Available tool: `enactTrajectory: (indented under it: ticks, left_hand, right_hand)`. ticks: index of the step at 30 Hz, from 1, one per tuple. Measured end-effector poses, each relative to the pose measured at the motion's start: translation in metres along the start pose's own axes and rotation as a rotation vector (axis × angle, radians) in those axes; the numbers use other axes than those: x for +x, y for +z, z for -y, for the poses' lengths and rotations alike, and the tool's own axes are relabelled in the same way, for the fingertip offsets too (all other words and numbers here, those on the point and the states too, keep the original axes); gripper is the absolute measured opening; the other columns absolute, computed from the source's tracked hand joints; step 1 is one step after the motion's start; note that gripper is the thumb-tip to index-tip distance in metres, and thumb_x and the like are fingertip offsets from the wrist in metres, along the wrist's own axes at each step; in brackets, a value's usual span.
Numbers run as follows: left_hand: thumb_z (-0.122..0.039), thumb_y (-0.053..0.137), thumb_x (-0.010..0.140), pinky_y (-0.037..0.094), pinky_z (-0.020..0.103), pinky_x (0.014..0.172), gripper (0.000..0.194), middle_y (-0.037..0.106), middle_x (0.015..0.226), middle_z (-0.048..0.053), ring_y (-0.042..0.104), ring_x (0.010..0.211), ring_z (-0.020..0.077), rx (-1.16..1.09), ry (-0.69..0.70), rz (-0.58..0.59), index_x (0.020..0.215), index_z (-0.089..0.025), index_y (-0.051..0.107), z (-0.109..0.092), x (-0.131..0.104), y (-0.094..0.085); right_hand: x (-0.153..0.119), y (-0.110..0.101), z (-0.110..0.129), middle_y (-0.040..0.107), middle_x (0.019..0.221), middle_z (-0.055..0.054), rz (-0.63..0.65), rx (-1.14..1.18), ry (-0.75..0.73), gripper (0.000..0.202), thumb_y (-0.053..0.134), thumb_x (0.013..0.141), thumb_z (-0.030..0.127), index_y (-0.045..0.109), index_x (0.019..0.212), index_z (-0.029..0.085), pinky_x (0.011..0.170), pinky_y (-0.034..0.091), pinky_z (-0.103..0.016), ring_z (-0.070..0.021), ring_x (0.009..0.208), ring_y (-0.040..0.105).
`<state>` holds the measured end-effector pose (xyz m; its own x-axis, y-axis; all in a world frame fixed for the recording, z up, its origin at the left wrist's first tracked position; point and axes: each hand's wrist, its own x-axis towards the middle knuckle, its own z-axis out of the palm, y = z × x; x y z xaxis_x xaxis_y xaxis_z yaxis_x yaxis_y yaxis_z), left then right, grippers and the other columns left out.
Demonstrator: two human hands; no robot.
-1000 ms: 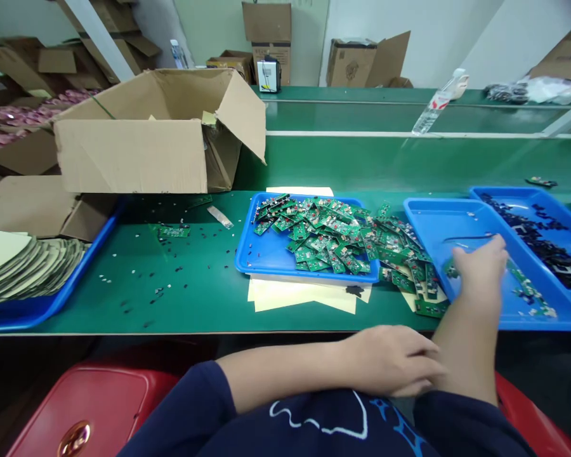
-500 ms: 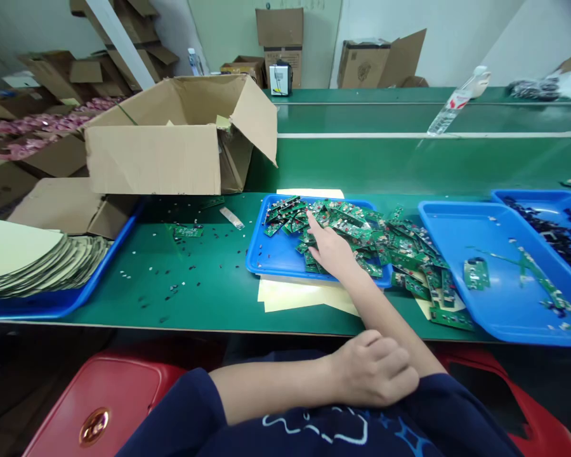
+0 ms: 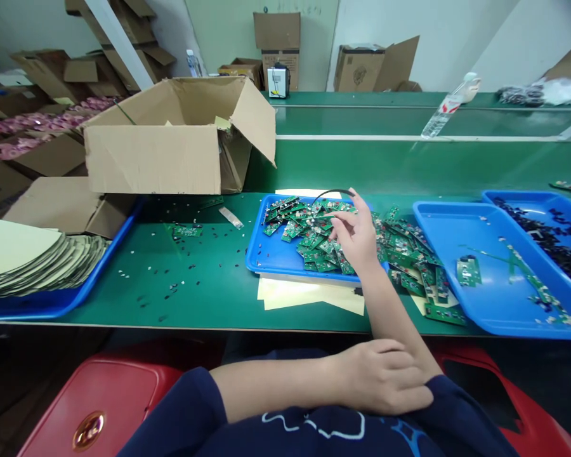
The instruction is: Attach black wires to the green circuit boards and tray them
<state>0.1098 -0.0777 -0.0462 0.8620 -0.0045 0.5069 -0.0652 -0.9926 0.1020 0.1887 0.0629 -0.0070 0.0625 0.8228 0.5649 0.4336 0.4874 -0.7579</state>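
A heap of green circuit boards (image 3: 314, 244) fills much of a blue tray (image 3: 254, 260) and spills over its right side. Above the heap is my right hand (image 3: 359, 238), its fingers bent. A thin black wire (image 3: 332, 192) arcs from the boards up to my raised fingertip and looks gripped there; the exact hold is hard to see. My left hand (image 3: 385, 374) lies across my right forearm near the elbow, fingers laid over it, with nothing visible in it. Yellowish paper sheets (image 3: 309, 298) stick out from under the tray.
To the right are a blue tray (image 3: 495, 254) with a few boards and another with small black parts (image 3: 547, 238). A large cardboard box (image 3: 152, 158) stands at the back left. Stacked sheets (image 3: 38, 266) lie left; a plastic bottle (image 3: 445, 114) leans behind. Small bits dot the green table (image 3: 209, 298).
My right hand has lifted and shifted right from the boards, and the black wire now shows at its fingertip. My left hand has slid slightly right, its fingers less curled.
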Motion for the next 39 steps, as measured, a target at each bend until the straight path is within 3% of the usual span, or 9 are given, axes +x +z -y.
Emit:
enactTrajectory:
  ticks: [5,7,10,12,16,20,26,33,39]
  left_hand:
    - [-0.021,0.041,0.087,0.045,0.026,0.054,0.024,0.057,0.055,0.0,0.054,0.059,0.014,-0.124,-0.076,-0.142,0.076,-0.02,0.063,0.005,-0.028,-0.021]
    - [-0.018,0.043,0.085,0.047,0.028,0.058,0.019,0.064,0.07,0.003,0.057,0.064,0.0151,-0.209,-0.32,-0.248,0.089,-0.018,0.061,0.015,-0.044,-0.047]
    - [-0.016,0.046,0.084,0.046,0.028,0.061,0.015,0.059,0.074,0.001,0.055,0.068,0.0137,-0.243,-0.784,-0.748,0.092,-0.022,0.057,0.037,-0.058,-0.089]
    - [-0.023,0.045,0.087,0.048,0.027,0.064,0.015,0.06,0.086,0.004,0.058,0.075,0.014,-0.438,-1.001,-0.832,0.097,-0.02,0.056,0.052,-0.058,-0.11]
    - [-0.04,0.051,0.085,0.049,0.023,0.054,0.03,0.064,0.085,0.006,0.061,0.062,0.0114,-1.252,-1.159,-0.435,0.102,-0.016,0.052,0.063,-0.047,-0.128]
    - [-0.038,0.055,0.084,0.046,0.02,0.046,0.033,0.067,0.078,0.006,0.062,0.05,0.0106,-1.615,-1.086,-0.161,0.107,-0.016,0.046,0.056,-0.043,-0.131]
    - [-0.025,0.061,0.079,0.052,0.026,0.067,0.02,0.069,0.085,0.008,0.067,0.07,0.0135,-1.438,-1.223,-0.159,0.094,-0.011,0.06,0.061,-0.06,-0.135]
    - [-0.028,0.064,0.074,0.042,0.02,0.053,0.022,0.054,0.055,-0.004,0.049,0.05,0.007,-0.939,-1.33,-0.66,0.09,-0.014,0.064,0.069,-0.064,-0.141]
    - [-0.027,0.067,0.07,0.037,0.02,0.051,0.013,0.055,0.058,-0.003,0.045,0.053,0.0077,-0.667,-1.24,-0.595,0.069,-0.015,0.063,0.063,-0.037,-0.141]
  right_hand:
    - [-0.013,-0.023,0.012,0.066,0.087,-0.002,0.036,0.378,0.185,0.06,0.053,0.081,0.027,0.025,0.135,0.028,0.045,0.052,-0.025,-0.0118,0.053,0.059]
    - [-0.022,-0.032,0.016,0.065,0.083,-0.001,0.088,0.492,0.222,0.061,0.054,0.078,0.027,0.028,0.133,0.027,0.046,0.053,-0.026,-0.0121,0.054,0.059]
    - [-0.034,-0.035,0.024,0.063,0.075,0.0,0.181,0.67,0.215,0.062,0.056,0.073,0.03,0.032,0.13,0.026,0.04,0.049,-0.024,-0.013,0.053,0.059]
    - [-0.04,-0.03,0.031,0.062,0.074,0.001,0.263,0.781,0.188,0.061,0.057,0.074,0.03,0.033,0.129,0.027,0.038,0.048,-0.023,-0.0135,0.054,0.059]
    - [-0.045,-0.015,0.042,0.061,0.075,0.001,0.389,0.865,0.148,0.061,0.059,0.076,0.031,0.032,0.13,0.026,0.039,0.049,-0.022,-0.0121,0.054,0.058]
    - [-0.048,-0.011,0.046,0.061,0.075,0.0,0.383,0.758,0.07,0.053,0.053,0.079,0.023,0.033,0.129,0.026,0.056,0.055,-0.028,-0.0147,0.067,0.062]
    - [-0.045,-0.032,0.051,0.05,0.124,-0.009,0.375,0.405,0.019,0.047,0.044,0.078,0.008,0.047,0.121,0.028,0.06,0.055,-0.029,-0.016,0.084,0.062]
    - [-0.041,-0.044,0.052,0.059,0.113,-0.006,0.307,0.151,-0.186,0.038,0.044,0.082,0.008,0.056,0.112,0.029,0.079,0.055,-0.041,-0.0204,0.096,0.06]
    - [-0.044,-0.035,0.055,0.056,0.117,-0.009,0.394,0.028,-0.274,0.044,0.042,0.083,0.006,0.054,0.12,0.027,0.09,0.05,-0.043,-0.0219,0.107,0.056]
